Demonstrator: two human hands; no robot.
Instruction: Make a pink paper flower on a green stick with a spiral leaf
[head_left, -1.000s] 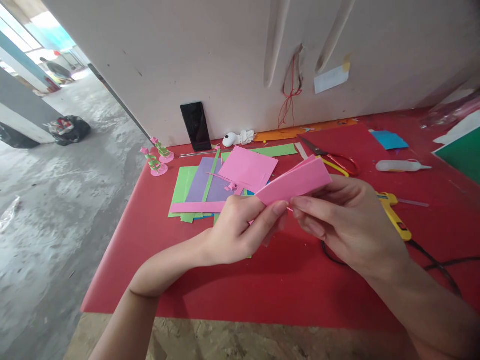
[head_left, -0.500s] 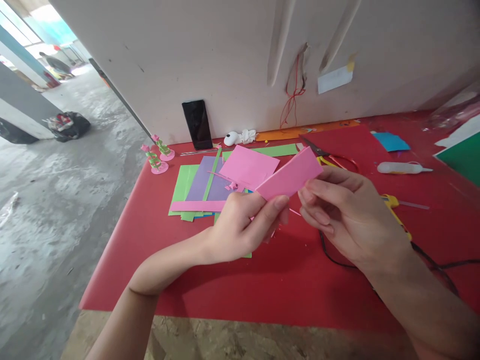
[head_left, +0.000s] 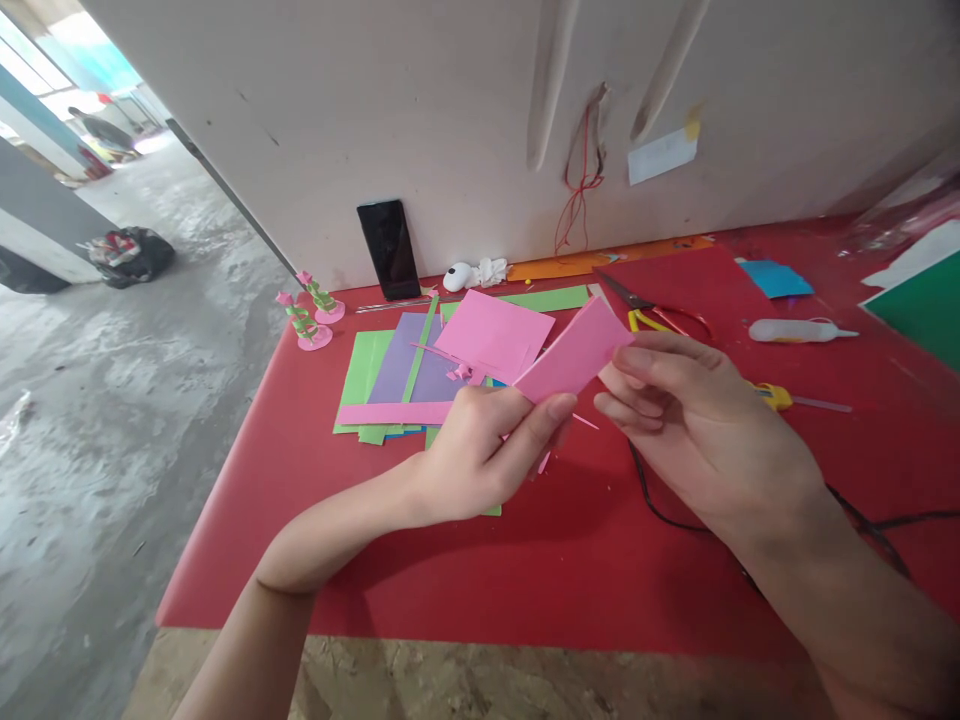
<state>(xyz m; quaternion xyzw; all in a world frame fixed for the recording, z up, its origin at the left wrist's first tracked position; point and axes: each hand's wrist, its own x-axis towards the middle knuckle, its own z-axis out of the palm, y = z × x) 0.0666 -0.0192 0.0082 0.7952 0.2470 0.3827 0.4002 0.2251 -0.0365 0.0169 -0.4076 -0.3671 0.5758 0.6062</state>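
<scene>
A folded piece of pink paper point(head_left: 576, 350) is held up between my two hands, above the red tabletop. My left hand point(head_left: 499, 450) pinches its lower left edge between thumb and fingers. At the upper right corner, my right hand point(head_left: 675, 410) grips it between thumb and forefinger, the other fingers curled beneath. Behind the left hand lies a pile with a pink square point(head_left: 495, 332), a purple sheet point(head_left: 397, 365), green sheets point(head_left: 360, 375) and a pink strip point(head_left: 394, 413). A small curled pink piece point(head_left: 460, 371) rests on the pile.
Scissors point(head_left: 667, 315) with red and yellow handles lie behind my right hand. A yellow glue gun point(head_left: 776, 397), partly hidden, and a glue bottle point(head_left: 799, 330) are at right. Two paper flowers point(head_left: 311, 320) stand at left near a phone point(head_left: 388, 250) leaning on the wall.
The pink paper has bent slightly, its right end now lower. My right hand has shifted a little with it, while the left keeps its pinch. The view has moved slightly.
</scene>
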